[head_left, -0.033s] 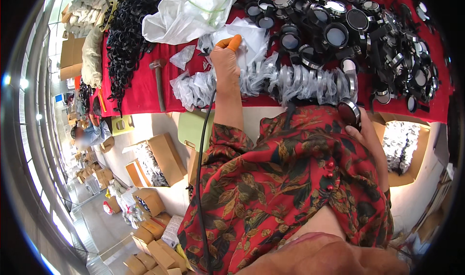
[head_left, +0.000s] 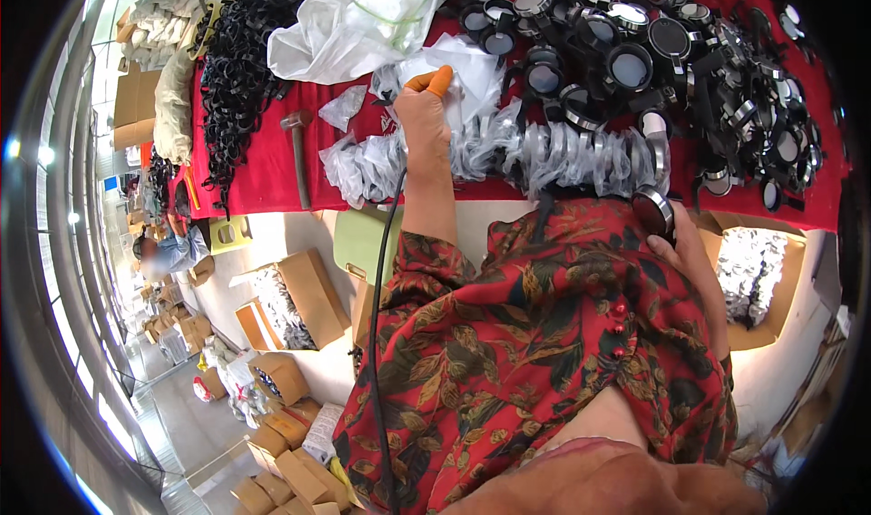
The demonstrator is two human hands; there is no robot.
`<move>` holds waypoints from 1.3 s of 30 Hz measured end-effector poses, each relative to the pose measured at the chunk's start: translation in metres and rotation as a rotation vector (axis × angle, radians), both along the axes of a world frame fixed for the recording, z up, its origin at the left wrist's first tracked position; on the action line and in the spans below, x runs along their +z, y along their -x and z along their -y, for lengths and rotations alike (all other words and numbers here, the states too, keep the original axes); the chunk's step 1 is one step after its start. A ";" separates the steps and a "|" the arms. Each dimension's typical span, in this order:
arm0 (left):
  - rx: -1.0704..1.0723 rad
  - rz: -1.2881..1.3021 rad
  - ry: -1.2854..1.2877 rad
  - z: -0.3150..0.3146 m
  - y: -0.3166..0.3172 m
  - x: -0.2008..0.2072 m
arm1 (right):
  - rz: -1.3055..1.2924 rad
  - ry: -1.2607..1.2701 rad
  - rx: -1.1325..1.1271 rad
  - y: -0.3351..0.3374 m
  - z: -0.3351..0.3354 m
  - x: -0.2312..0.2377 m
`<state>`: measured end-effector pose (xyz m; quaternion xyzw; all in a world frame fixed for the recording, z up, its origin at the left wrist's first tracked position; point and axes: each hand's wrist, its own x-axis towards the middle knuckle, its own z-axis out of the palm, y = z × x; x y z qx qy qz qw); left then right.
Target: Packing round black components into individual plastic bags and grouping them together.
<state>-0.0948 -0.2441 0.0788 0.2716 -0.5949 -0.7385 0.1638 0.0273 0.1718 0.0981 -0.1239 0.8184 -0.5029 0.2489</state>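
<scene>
My left hand is over the table's near part, fingers curled together, orange covers on the fingertips. Beneath it lie flat clear plastic bags; whether the fingers pinch one is hidden. Low in front of my body, my right hand grips a round black piece with a silver rim, its dark face turned up. Between the hands, a row of round pieces wrapped in clear plastic runs along the table's near edge. Many unwrapped round black-and-silver pieces are heaped farther off to the right.
A hammer lies on the red tablecloth, left of my left arm. Behind it are a pile of black straps and a large white plastic bag. A black cable hangs by my left arm. Cardboard boxes stand below.
</scene>
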 end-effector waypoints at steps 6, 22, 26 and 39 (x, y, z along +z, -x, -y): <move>0.026 0.064 0.510 -0.024 -0.012 0.020 | -0.129 -0.170 -0.036 0.018 0.005 0.035; -0.512 -0.243 -0.054 -0.107 -0.055 0.038 | 0.458 0.847 -0.030 0.106 0.099 0.034; -0.354 -0.176 -0.419 -0.115 -0.050 0.040 | 0.257 0.561 0.016 0.104 0.087 0.029; -0.541 -0.470 0.518 -0.186 -0.072 0.028 | -0.235 0.121 -0.235 0.082 0.083 0.020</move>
